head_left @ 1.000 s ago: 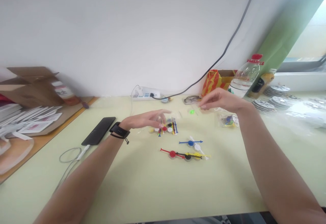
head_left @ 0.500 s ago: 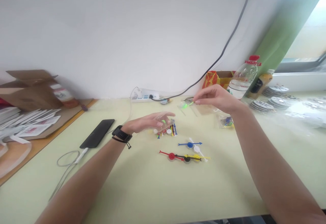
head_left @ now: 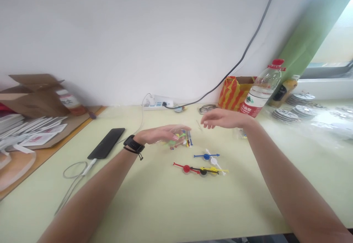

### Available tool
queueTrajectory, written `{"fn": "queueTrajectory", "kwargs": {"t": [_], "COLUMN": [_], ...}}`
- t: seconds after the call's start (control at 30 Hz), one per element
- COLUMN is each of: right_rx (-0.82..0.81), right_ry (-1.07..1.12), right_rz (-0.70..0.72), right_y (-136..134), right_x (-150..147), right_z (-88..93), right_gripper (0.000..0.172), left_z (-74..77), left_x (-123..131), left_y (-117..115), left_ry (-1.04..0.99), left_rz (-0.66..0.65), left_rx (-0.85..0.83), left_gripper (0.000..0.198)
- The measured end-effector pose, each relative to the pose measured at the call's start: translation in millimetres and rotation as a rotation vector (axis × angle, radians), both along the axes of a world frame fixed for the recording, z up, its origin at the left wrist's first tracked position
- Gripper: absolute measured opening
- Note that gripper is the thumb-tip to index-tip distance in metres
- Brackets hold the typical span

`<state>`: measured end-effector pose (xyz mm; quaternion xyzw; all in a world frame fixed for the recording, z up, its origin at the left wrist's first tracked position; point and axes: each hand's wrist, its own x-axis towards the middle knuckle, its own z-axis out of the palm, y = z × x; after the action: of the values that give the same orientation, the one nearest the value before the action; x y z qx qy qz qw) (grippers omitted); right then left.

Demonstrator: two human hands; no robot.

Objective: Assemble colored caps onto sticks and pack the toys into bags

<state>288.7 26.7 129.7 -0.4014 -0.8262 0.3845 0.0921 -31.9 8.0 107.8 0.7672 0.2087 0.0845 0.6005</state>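
My left hand (head_left: 165, 133), wearing a black watch, holds a clear plastic bag (head_left: 174, 129) between thumb and stretched fingers. Small coloured spinner arrows (head_left: 188, 138) show at the bag, a green one (head_left: 180, 136) near my thumb. To the right my right hand (head_left: 220, 118) hovers above the table, fingers loosely bent and apart, with nothing seen in them. In front of both hands lie a blue spinner arrow (head_left: 206, 157) across a white one (head_left: 213, 161). Nearer still, red (head_left: 186, 168), black (head_left: 203, 172) and yellow (head_left: 214, 169) spinner arrows overlap in a row.
A phone (head_left: 107, 143) on a cable lies left of my left hand. At the back stand a power strip (head_left: 157, 105), glasses (head_left: 207, 108), a striped bag (head_left: 231, 94) and a water bottle (head_left: 261, 88). Stacked discs (head_left: 285, 115) are at right, a cardboard box (head_left: 33, 99) at left.
My right hand has come down and left, letting go of a green spinner arrow. Green now shows at the bag by my left thumb. My left hand stays nearly in place.
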Motion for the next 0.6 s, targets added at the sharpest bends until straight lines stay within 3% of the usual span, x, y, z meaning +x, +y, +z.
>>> {"fn": "queueTrajectory", "kwargs": {"t": [0.17,0.37,0.5,0.6], "right_rx": [-0.161,-0.042,-0.116,-0.173], "right_ry": [-0.378,-0.354,-0.347,-0.238], "right_rz": [0.207,0.324,0.353,0.335], "right_y": [3,-1,-3,-1], "right_x": [-15,-56,-72,-69], "right_z": [-18.9,-41.6,-56.5,-56.7], "right_gripper": [0.032,0.042,0.038,0.036], "left_z": [-3.2,1.1,7.6,8.4], "left_x": [-1,-6,-5,-5], "left_y": [3,3,-1,-1], "left_ry": [0.025,0.059,0.041,0.039], "left_rz": [-0.001,0.014,-0.01,-0.015], "left_rx": [0.042,0.031,0.001,-0.032], "left_gripper": [0.068,0.068,0.067,0.069]}}
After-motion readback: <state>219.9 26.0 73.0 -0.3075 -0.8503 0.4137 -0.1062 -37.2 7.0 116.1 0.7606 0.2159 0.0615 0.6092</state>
